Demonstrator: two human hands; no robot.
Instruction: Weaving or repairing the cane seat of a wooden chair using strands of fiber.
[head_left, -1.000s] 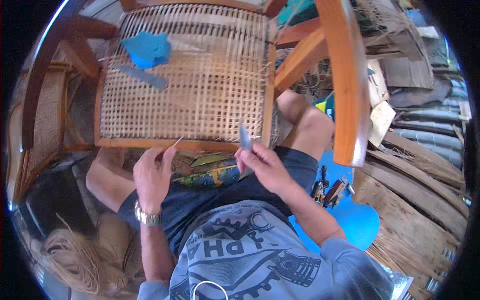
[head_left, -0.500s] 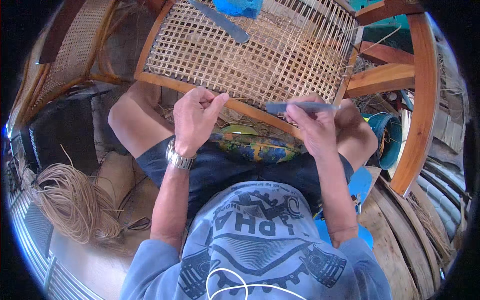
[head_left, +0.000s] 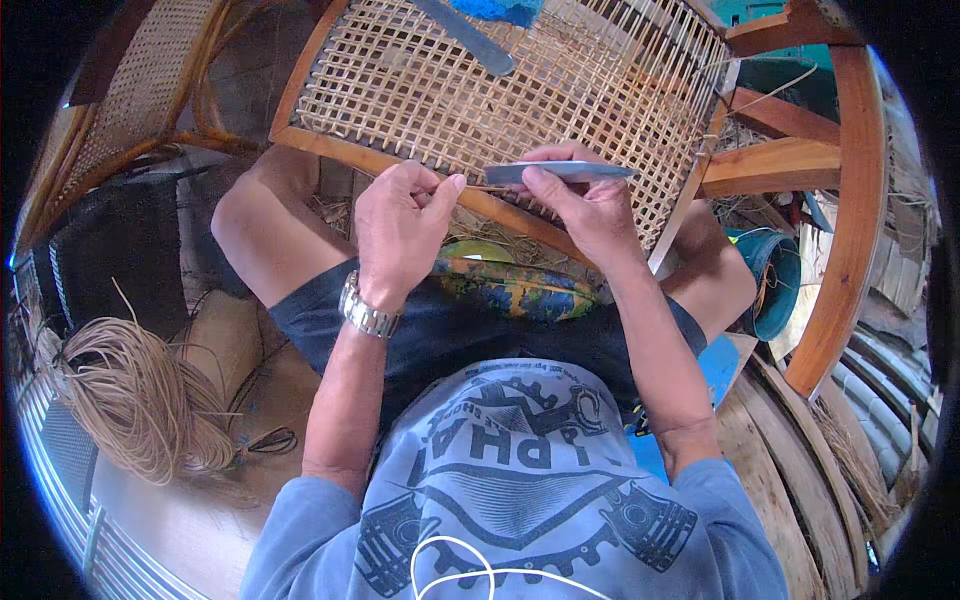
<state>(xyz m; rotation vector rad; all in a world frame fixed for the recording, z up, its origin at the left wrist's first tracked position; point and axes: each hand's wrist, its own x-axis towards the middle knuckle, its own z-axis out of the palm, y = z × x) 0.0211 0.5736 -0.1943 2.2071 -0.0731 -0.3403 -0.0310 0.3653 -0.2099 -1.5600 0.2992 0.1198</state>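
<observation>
A woven cane panel [head_left: 400, 100] in a brown wooden frame [head_left: 345, 151] lies across my lap. My left hand [head_left: 405, 230] is closed in a pinch at the frame's near rail; anything between its fingertips is too fine to make out. Just right of it, my right hand [head_left: 597, 220] grips a flat grey metal blade [head_left: 505, 174], held roughly level over the panel's near edge, its left end close to my left fingertips. Another flat metal blade [head_left: 475, 45] rests on the weave farther off, beside a bright blue object [head_left: 505, 10] cut by the upper edge.
Wooden chair legs [head_left: 855, 200] rise at the right, with a teal bucket [head_left: 775, 285] beside my knee. A coiled bundle of cane strands [head_left: 140, 400] lies at lower left. Another cane-woven piece of furniture [head_left: 150, 80] stands at upper left. Boards [head_left: 780, 470] lie at lower right.
My right hand has moved left and a little away from me, bringing the blade nearer to my left hand. My left hand keeps its pinch, almost unmoved.
</observation>
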